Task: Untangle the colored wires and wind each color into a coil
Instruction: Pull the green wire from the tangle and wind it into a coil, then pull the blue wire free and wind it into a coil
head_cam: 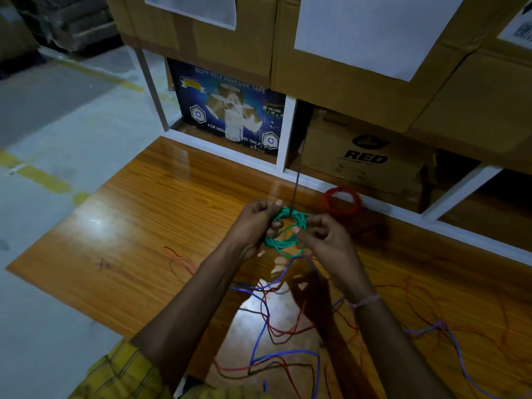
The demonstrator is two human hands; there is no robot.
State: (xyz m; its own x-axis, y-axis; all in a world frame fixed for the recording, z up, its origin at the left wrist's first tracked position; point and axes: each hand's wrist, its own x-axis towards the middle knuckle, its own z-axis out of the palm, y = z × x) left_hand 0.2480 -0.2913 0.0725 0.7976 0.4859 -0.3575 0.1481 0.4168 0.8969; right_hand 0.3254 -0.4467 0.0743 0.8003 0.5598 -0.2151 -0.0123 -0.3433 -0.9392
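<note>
- the left hand (256, 223) gripped the green wire coil (285, 231) on its left side, fingers curled round the bundled loops, above the far middle part of the wooden bench (121, 226).
- the right hand (325, 237) pinched the coil's right side between thumb and curled fingers; a pale thread band (365, 301) sat on that wrist.
- a dark wire (296, 191) ran from the top of the green coil toward the far edge of the bench and up in front of the shelf behind it.
- a red wire coil (341, 200) lay already wound at the far edge of the bench, to the right of the hands and apart from them.
- loose blue wire (260, 335) and loose red wire (288, 331) lay tangled together across the near middle of the bench, under the forearms; more strands trailed toward the right edge.
- a short red strand (180, 259) lay on its own left of the left forearm.
- a yellow checked sleeve (121, 372) showed at the near-left corner of the view.
- beyond the far edge stood a blue box printed "self adhesive tape" (230, 110) and a brown carton marked "red" (365, 156).
</note>
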